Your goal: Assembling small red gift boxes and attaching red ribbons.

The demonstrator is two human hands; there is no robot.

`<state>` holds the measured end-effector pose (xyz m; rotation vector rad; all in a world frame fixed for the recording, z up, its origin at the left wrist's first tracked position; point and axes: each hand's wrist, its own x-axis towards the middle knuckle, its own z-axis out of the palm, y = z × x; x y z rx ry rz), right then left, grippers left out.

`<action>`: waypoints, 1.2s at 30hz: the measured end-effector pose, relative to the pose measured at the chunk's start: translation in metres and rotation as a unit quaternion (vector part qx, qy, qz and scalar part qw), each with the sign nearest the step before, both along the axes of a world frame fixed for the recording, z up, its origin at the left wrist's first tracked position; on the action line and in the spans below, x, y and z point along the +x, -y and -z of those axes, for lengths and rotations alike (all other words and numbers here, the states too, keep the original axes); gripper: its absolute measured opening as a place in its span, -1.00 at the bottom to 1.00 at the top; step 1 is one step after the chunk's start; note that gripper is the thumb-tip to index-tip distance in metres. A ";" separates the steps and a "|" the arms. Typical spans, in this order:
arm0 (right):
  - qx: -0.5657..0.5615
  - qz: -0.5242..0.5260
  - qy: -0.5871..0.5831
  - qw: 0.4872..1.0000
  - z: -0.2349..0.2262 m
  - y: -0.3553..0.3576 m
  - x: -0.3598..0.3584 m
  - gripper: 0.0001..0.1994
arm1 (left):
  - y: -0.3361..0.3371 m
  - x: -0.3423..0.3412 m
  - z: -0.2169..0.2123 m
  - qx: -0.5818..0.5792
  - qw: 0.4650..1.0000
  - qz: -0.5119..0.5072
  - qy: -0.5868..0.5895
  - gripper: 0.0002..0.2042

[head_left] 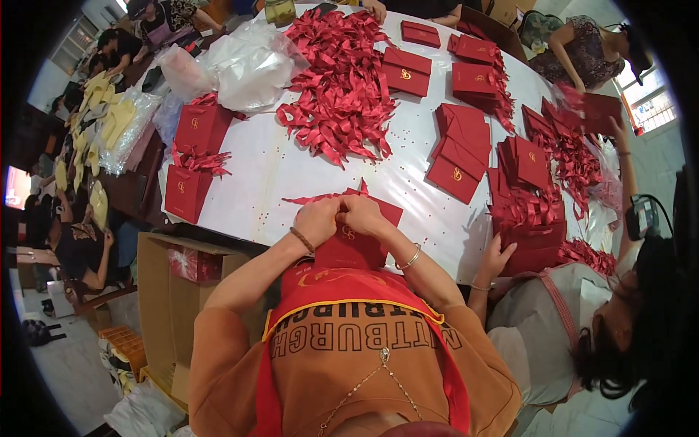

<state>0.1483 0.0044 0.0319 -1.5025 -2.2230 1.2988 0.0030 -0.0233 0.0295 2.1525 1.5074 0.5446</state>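
L hand [317,221] & R hand [362,215] tog., fingers curled, over red gift bag [349,253]; bag front twd wearer, ribbon [309,199] beyond L; grip hidden, can't tell.

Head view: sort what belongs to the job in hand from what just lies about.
Likely the job:
red bag at left hand and right hand
red ribbon pile
stacked red bags

Probably just lying about:
jar
crumpled clear plastic
plastic crate
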 end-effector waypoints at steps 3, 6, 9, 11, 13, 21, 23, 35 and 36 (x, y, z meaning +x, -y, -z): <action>0.006 0.002 0.001 1.000 0.005 -0.001 0.005 -0.78 | 0.000 0.004 -0.004 0.061 0.998 0.009 -0.009 -0.89; -0.020 0.006 -0.063 0.998 0.012 0.002 0.008 -0.75 | -0.007 -0.012 -0.021 -0.250 0.949 -0.101 0.163 -0.80; 0.007 -0.004 -0.107 0.994 0.012 0.003 0.006 -0.71 | -0.014 -0.029 -0.019 -0.262 0.958 -0.055 0.100 -0.75; 0.050 -0.025 -0.061 0.997 0.007 0.003 0.006 -0.70 | -0.018 -0.032 -0.017 -0.249 0.964 -0.051 0.075 -0.75; 0.120 -0.058 -0.031 0.991 0.004 0.004 0.007 -0.72 | -0.022 -0.035 -0.010 -0.181 0.982 -0.004 0.062 -0.77; 0.188 -0.009 0.000 0.982 -0.008 0.014 0.012 -0.80 | -0.054 -0.043 0.009 -0.240 0.967 -0.007 0.088 -0.76; 0.175 -0.014 -0.010 0.984 -0.003 0.016 0.012 -0.81 | -0.063 -0.039 -0.003 -0.340 0.936 0.088 -0.011 -0.76; 0.196 -0.049 -0.022 0.979 -0.006 0.017 0.008 -0.83 | -0.089 -0.025 -0.014 -0.574 0.796 0.192 0.016 -0.92; 0.195 -0.047 -0.031 0.979 -0.006 0.016 0.008 -0.83 | -0.086 -0.023 -0.016 -0.575 0.798 0.175 0.037 -0.91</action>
